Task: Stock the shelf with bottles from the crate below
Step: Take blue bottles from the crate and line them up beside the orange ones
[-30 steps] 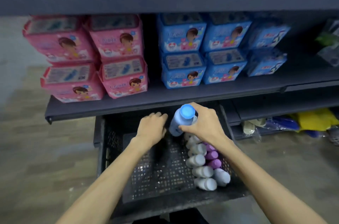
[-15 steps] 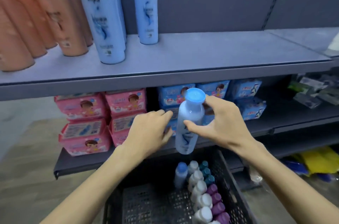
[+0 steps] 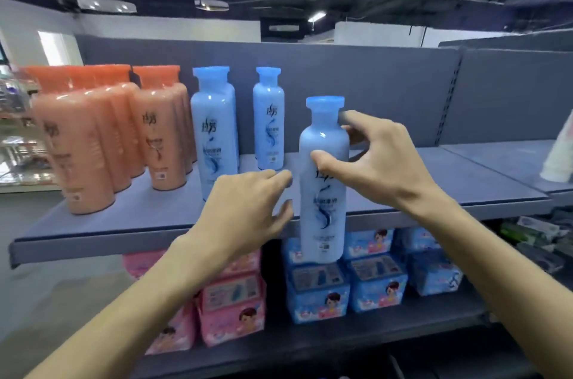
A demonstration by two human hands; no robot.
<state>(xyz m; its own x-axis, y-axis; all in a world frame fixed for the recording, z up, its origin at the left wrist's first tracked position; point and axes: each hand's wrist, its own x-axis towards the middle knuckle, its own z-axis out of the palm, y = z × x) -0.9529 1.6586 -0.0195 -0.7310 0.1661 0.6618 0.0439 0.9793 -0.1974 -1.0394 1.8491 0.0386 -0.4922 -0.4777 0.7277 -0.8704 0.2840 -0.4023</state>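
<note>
A light blue bottle (image 3: 323,189) with a blue cap hangs upright in front of the grey shelf (image 3: 403,192), its base below the shelf's front edge. My right hand (image 3: 372,161) grips its upper body, thumb on the front and fingers round the neck. My left hand (image 3: 248,211) is at the bottle's left side with fingers loosely bent, fingertips at or near its body. Two more blue bottles (image 3: 214,130) (image 3: 268,118) stand on the shelf to the left. The crate is out of view.
Several orange bottles (image 3: 93,142) fill the shelf's left part. The shelf surface to the right of the blue bottles is bare up to a white item (image 3: 561,158) at the far right. Pink packs (image 3: 232,307) and blue packs (image 3: 319,291) sit on the shelf below.
Both hands have risen with the blue bottle from the crate to shelf height. The view has tilted up, so the crate has dropped out of sight.
</note>
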